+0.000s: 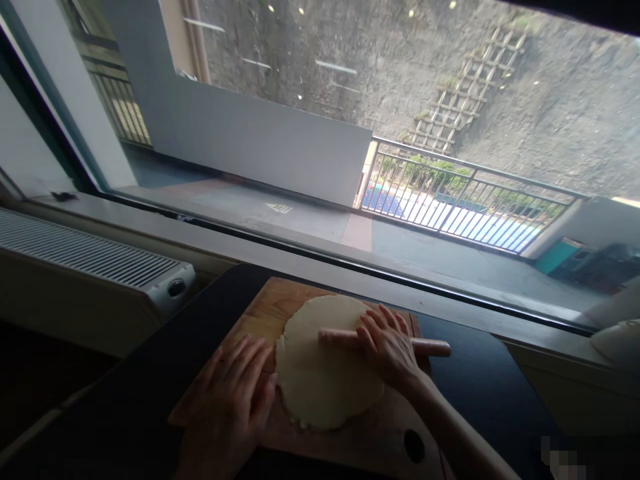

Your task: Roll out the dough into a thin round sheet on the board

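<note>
A wide, flat round of pale dough lies on a wooden cutting board, its rim slightly ragged. My right hand is over a wooden rolling pin, which rests on the right part of the dough and sticks out past the board's right edge. The palm hides the middle of the pin. My left hand lies open at the board's left side, fingers extended, thumb close to the dough's left edge. Nothing shows in it.
The board sits on a dark table against a window sill. A white radiator stands to the left. Near the board's front right is a dark round hole. Beyond the glass are a walkway and a metal railing.
</note>
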Available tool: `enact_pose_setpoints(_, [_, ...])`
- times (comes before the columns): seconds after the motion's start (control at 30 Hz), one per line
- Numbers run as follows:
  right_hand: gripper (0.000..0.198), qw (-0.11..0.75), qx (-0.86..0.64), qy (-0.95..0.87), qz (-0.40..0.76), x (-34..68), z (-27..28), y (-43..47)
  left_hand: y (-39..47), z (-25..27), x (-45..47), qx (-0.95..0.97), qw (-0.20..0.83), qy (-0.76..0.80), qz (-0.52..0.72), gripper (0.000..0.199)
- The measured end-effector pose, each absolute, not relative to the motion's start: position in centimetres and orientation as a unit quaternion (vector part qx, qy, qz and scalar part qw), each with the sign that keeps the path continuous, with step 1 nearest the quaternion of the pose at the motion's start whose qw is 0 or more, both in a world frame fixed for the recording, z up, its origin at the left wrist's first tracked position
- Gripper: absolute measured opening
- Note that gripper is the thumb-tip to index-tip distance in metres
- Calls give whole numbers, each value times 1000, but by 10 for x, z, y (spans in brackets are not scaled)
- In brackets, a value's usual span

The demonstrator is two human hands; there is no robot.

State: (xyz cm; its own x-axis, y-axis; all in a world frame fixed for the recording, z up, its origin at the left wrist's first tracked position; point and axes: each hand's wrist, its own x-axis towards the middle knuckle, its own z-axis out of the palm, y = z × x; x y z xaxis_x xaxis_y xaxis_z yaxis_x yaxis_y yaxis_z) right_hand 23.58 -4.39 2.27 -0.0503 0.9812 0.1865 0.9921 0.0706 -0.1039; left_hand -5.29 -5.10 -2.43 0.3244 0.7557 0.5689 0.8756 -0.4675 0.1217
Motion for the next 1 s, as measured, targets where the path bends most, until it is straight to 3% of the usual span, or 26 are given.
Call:
enact_pose_setpoints(0.2, [46, 76, -732, -677, 25, 240, 55, 71, -52, -22, -53, -808, 119, -504, -279, 40])
enact_pose_setpoints(0.5, [56, 120, -595, -793, -59, 214, 9, -73, -51, -29, -57, -810, 101, -502, -285, 43])
enact_pose_setpoints(0.6, [53, 114, -631, -766, -51, 216, 12, -49, -51, -28, -57, -812, 92, -505, -277, 44])
enact_pose_setpoints(0.8, [48, 47, -715, -694, 62, 235, 50, 87, -52, -22, -55, -813, 98, -510, -265, 42])
enact_pose_setpoints(0.9, [48, 59, -701, -709, 49, 227, 48, 72, -53, -21, -56, -813, 91, -512, -260, 43])
enact_pose_setpoints(1.0, [50, 100, -647, -756, -3, 209, 25, 0, -52, -23, -57, -815, 87, -507, -266, 42])
